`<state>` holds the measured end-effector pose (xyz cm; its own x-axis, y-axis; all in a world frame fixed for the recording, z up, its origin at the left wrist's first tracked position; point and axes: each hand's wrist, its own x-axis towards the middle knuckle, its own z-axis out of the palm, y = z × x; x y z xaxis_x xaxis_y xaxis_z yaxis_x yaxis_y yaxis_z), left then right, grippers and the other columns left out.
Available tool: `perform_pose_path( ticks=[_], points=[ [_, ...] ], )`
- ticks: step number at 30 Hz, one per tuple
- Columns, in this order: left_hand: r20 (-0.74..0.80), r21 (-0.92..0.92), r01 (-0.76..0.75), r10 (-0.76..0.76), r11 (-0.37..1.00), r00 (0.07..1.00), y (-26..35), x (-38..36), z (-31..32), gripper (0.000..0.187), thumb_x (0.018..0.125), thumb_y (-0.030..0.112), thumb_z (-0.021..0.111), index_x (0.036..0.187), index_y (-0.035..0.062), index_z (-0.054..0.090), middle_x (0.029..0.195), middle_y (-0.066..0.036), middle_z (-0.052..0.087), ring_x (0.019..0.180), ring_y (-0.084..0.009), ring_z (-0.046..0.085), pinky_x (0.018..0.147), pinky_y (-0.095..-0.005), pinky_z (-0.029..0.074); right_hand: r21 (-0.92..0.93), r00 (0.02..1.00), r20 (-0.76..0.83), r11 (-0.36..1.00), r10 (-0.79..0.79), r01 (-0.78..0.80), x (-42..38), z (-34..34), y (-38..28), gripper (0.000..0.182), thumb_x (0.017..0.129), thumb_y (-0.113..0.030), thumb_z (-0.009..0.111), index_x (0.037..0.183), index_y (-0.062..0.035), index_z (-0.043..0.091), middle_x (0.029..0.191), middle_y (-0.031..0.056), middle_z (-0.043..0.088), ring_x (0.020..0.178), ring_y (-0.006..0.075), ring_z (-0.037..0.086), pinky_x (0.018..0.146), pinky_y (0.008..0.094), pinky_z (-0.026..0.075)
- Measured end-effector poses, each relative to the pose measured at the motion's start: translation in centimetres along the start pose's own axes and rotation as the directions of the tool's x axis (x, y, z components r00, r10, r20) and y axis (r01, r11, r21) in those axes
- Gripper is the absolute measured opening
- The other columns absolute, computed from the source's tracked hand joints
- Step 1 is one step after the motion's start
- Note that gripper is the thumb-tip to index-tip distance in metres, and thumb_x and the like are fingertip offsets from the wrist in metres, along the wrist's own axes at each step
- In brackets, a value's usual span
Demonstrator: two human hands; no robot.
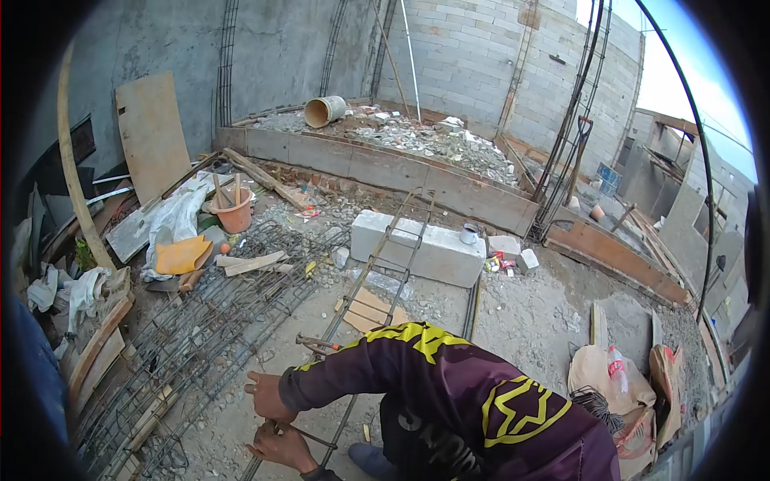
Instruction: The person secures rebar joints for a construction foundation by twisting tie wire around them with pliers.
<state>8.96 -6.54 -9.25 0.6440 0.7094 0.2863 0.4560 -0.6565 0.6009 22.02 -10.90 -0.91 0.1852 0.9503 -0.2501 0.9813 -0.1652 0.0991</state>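
Two hands of a co-worker in a purple and yellow jersey meet at about 7 o'clock in the frame, over a long rebar cage that runs from there up toward the centre. The co-worker's upper hand curls its fingers against the cage; the co-worker's lower hand, just beneath, is closed around a thin metal rod. An orange-handled tool rests on the cage just above. More rebar cages lie flat at 8 o'clock. A concrete block sits at the centre, the long cage leaning across it. An orange bucket stands at 10 o'clock and a plastic bottle lies on sacks at 4 o'clock. The camera wearer's own hands are out of frame.
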Motion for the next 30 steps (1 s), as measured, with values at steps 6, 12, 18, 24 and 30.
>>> perform_pose_path(
  ticks=[6, 12, 18, 24, 30],
  points=[
    [-0.093, -0.048, 0.015, -0.02, 0.999, 0.995, 0.8, 0.0, -0.3, 0.014, 0.08, 0.018, 0.072, 0.088, 0.0079, 0.078, 0.089, -0.008, 0.072, 0.095, -0.0256, 0.063, 0.114, -0.05, 0.03, 0.173, 0.934, 0.141, 0.921, 0.328, -0.35, 1.1, -2.7, 1.4, 0.017, 0.066, -0.015, 0.071, 0.078, -0.003, 0.075, 0.085, 0.0129, 0.073, 0.086, 0.031, 0.069, 0.071, 0.0426, 0.053],
    [-0.094, -0.084, -0.011, 0.003, 0.996, 0.996, 1.0, 0.0, 0.2, 0.012, 0.081, 0.014, 0.073, 0.09, 0.0054, 0.076, 0.084, -0.008, 0.066, 0.097, -0.0245, 0.062, 0.114, -0.0538, 0.029, 0.7, 0.905, 0.168, 0.598, 0.392, -0.389, 1.1, -1.0, 2.2, 0.032, 0.076, -0.002, 0.058, 0.104, -0.002, 0.074, 0.086, 0.0169, 0.074, 0.075, 0.0309, 0.07, 0.068, 0.042, 0.056],
    [-0.072, -0.15, 0.032, -0.044, 0.988, 0.996, 0.7, -0.2, -0.5, 0.023, 0.08, 0.019, 0.071, 0.096, 0.0045, 0.076, 0.098, -0.01, 0.07, 0.106, -0.0267, 0.059, 0.117, -0.0486, 0.022, 0.873, 0.856, 0.417, 0.127, 0.306, -0.471, -1.0, -4.5, 3.6, 0.035, 0.081, 0.001, 0.057, 0.114, 0.0092, 0.066, 0.087, 0.0144, 0.07, 0.064, 0.0179, 0.068, 0.061, 0.0317, 0.059],
    [-0.111, -0.251, 0.034, -0.064, 0.967, 0.992, 0.4, -0.1, -0.1, 0.024, 0.075, 0.016, 0.073, 0.095, 0.0037, 0.075, 0.099, -0.01, 0.069, 0.106, -0.0269, 0.057, 0.115, -0.0496, 0.024, 0.5, 0.904, 0.367, 0.773, 0.219, -0.39, 0.6, -2.2, 4.0, 0.02, 0.077, -0.021, 0.075, 0.086, -0.0025, 0.074, 0.071, 0.0108, 0.067, 0.064, 0.0222, 0.063, 0.063, 0.0381, 0.051],
    [-0.115, -0.304, 0.019, -0.057, 0.952, 0.992, 0.3, 0.0, -0.4, 0.025, 0.072, 0.017, 0.075, 0.093, 0.0036, 0.072, 0.097, -0.01, 0.067, 0.106, -0.0276, 0.057, 0.114, -0.0493, 0.025, 0.419, 0.973, 0.184, 0.884, 0.142, -0.208, 0.4, -3.9, 2.7, 0.013, 0.077, -0.017, 0.071, 0.077, -0.0046, 0.069, 0.072, 0.0143, 0.068, 0.071, 0.0341, 0.067, 0.066, 0.0455, 0.05]
  ],
)
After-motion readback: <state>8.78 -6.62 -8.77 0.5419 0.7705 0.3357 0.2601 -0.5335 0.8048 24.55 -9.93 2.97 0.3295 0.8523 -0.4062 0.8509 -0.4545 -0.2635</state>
